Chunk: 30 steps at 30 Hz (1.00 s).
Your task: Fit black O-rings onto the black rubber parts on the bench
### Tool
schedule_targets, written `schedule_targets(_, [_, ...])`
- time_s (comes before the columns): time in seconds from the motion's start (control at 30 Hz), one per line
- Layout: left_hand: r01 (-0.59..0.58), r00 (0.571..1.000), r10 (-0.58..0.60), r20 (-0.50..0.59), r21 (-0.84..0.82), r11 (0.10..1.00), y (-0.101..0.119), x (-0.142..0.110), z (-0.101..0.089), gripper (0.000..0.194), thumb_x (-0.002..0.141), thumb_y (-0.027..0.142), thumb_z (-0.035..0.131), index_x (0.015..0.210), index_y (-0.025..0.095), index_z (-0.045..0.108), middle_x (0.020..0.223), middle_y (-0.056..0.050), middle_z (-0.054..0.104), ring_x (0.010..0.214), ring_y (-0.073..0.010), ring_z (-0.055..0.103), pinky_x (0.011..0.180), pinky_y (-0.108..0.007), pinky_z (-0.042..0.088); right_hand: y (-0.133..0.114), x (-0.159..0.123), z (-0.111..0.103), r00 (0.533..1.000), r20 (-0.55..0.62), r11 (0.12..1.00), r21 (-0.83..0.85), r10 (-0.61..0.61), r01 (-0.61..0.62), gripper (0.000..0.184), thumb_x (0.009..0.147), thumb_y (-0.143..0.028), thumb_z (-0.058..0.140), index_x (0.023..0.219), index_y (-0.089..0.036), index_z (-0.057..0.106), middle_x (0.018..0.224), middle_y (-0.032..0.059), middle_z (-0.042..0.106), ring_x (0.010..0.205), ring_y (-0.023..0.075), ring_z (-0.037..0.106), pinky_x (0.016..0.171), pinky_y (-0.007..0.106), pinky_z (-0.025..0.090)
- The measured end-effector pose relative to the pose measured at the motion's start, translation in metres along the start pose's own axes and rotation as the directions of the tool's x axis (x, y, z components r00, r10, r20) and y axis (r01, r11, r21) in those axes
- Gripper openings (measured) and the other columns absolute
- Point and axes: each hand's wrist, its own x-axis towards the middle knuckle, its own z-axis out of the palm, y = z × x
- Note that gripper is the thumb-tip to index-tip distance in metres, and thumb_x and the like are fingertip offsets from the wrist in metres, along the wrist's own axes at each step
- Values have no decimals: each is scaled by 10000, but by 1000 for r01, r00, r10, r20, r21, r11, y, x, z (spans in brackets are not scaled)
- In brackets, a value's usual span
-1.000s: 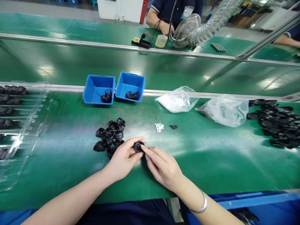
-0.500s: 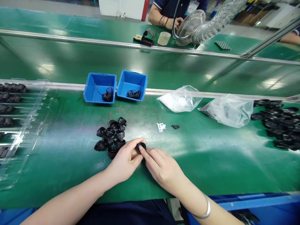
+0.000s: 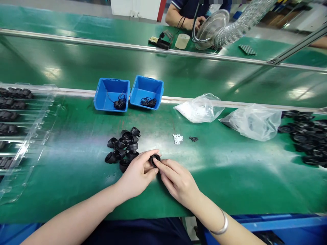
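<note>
A small round black plastic cap [image 3: 153, 158], hollow side up, is held above the table's near middle. My left hand [image 3: 136, 174] is closed round its left side, thumb below and fingers behind. From the right, my right hand [image 3: 179, 181] reaches in, its index fingertip pressed into the hollow and its other fingers curled. Whether a tiny piece lies under that fingertip is hidden. Just left of my left hand lies a heap of similar black caps [image 3: 122, 143]. Beyond my right hand sit a small pile of white pieces [image 3: 177, 139] and a smaller pile of tiny black pieces [image 3: 193, 139].
Two blue bins [image 3: 111, 96] with black cord-like coils stand at the back. Two clear plastic bags [image 3: 200, 108] lie right of them. Black round parts [image 3: 306, 136] are heaped far right; a clear tray [image 3: 28, 136] of black parts is far left. A person works opposite.
The view has shifted slightly, so the table's contents sit a little further right. My hands keep nearly the same hold on the cap, the right index finger still inside it.
</note>
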Motion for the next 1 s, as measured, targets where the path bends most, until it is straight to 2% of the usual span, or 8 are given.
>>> schedule_targets(0.1, [2,1000,-2,9,-25,1000,2,0,1,546,841,155,597,1376,200,501,1268,-134,615,1134,-290,659,986,-466,529,0,1,-1,998,-9,988,141,57,-55,568,938,-27,492,1467,-233,453,1044,91,610,905,180,610,760,319,569])
schedule_targets(0.27, [18,1000,-17,23,-71,997,6,1,1,553,846,167,611,1386,196,493,1230,-124,649,1178,-295,633,1012,-466,506,-2,0,-2,994,-51,963,257,101,-85,564,936,-28,494,1449,-260,481,1034,75,601,888,155,617,753,279,565])
schedule_targets(0.47, [19,1000,-18,18,-78,997,3,2,0,534,866,184,611,1388,202,499,949,-63,710,1111,-277,662,983,-452,519,-1,-2,1,991,-75,972,220,107,-88,560,929,-32,504,1448,-241,485,1025,79,616,868,162,630,740,286,571])
schedule_targets(0.57, [12,1000,-11,10,-70,998,1,2,0,537,866,185,619,1391,212,505,910,-52,709,1078,-270,673,960,-444,532,0,-2,1,994,-65,984,159,86,-75,552,933,-36,498,1451,-224,476,1014,82,620,862,164,631,730,285,576])
schedule_targets(0.67, [4,1000,-4,0,-52,999,0,2,0,545,854,169,630,1384,223,518,970,-63,715,1072,-267,676,952,-435,540,-1,-1,-1,999,-52,1000,2,12,-12,568,929,-29,498,1474,-180,438,1029,108,633,877,192,628,722,312,579])
schedule_targets(0.83, [11,1000,-11,-19,-5,1000,-3,2,0,553,842,133,610,1381,208,514,1300,-134,627,1100,-270,673,974,-454,545,-5,-1,-4,993,55,939,-322,-107,119,594,925,-38,511,1499,-64,360,1001,154,665,859,251,614,699,390,574])
schedule_targets(0.9, [4,1000,-4,-14,11,1000,-4,1,1,560,845,118,590,1392,200,497,1418,-160,538,1129,-271,663,981,-454,548,-7,-1,-5,988,112,915,-379,-102,137,569,942,-68,497,1493,-45,359,1009,164,673,842,258,614,680,400,572])
schedule_targets(1.0, [-22,1000,22,-1,15,1000,-7,0,3,579,840,82,569,1399,208,488,1455,-158,490,1174,-259,643,1013,-437,541,-9,-1,-5,986,136,915,-380,-93,138,535,961,-95,471,1485,-50,372,1025,165,680,856,254,627,684,389,581])
